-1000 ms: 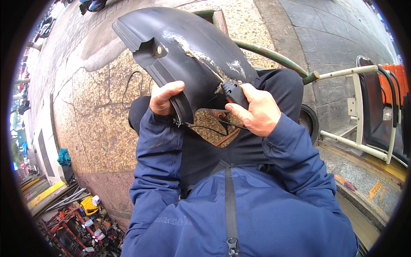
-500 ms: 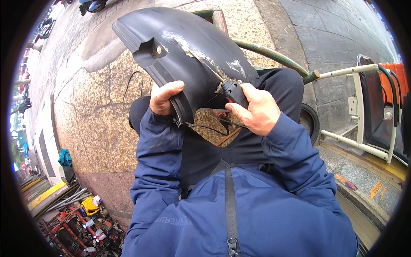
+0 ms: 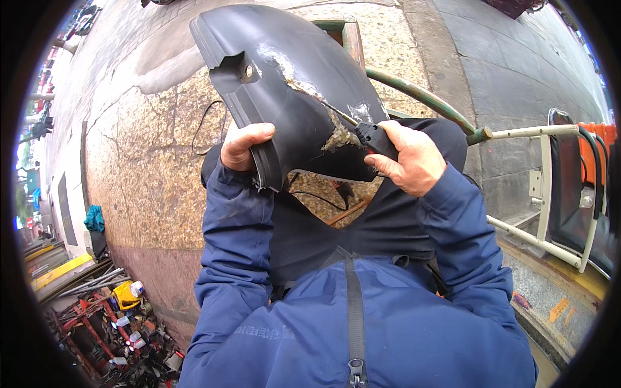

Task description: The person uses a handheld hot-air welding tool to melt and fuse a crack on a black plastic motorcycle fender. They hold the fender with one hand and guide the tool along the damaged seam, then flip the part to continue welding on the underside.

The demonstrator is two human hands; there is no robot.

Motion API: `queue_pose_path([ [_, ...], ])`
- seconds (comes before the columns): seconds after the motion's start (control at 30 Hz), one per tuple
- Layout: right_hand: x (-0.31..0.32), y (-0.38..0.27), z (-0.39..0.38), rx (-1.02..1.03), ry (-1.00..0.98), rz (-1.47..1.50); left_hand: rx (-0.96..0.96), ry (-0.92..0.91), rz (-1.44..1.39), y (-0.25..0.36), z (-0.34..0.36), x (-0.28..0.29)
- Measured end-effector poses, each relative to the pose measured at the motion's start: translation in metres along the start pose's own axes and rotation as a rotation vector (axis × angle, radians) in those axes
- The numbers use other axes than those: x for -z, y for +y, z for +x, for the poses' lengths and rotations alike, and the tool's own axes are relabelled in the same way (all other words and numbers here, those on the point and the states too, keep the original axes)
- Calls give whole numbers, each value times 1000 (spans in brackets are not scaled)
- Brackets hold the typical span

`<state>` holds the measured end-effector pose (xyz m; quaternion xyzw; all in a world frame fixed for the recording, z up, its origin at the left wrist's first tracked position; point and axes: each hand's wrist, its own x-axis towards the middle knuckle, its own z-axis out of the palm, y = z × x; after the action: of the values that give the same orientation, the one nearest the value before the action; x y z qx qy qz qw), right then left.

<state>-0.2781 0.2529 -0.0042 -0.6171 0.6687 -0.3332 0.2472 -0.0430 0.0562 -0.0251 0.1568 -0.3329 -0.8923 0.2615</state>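
A curved black plastic mudguard (image 3: 304, 58) lies across my knees, with a rough pale seam running along its outer side. My left hand (image 3: 245, 143) is closed round the mudguard's near left edge, thumb on top. In my right hand (image 3: 414, 158) is the black handle of a soldering iron (image 3: 375, 139). Its thin metal shaft points up and left, and the tip reaches the pale seam. A yellowish, crusty patch (image 3: 341, 137) of the seam is exposed just left of the handle.
A green, worn metal bar (image 3: 420, 97) passes beyond my right knee. To the right stands a pale-framed chair (image 3: 543, 187) with a dark seat. Red tools and metal parts (image 3: 97, 336) are heaped at the lower left, near a yellow container (image 3: 126, 295). A thin black cable (image 3: 206, 123) loops on the ground.
My right hand and the soldering iron have moved right along the seam, baring the crusty patch. The mudguard has shifted slightly right in view; my left hand keeps its grip.
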Motion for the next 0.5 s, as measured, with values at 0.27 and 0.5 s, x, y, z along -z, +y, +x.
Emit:
queue_pose_path([
  [0.27,-2,5,10,-19,-53,7,58,42,-26,6,-3,6],
  [0.5,-2,4,13,-4,-31,-3,26,53,-12,4,-2,10],
])
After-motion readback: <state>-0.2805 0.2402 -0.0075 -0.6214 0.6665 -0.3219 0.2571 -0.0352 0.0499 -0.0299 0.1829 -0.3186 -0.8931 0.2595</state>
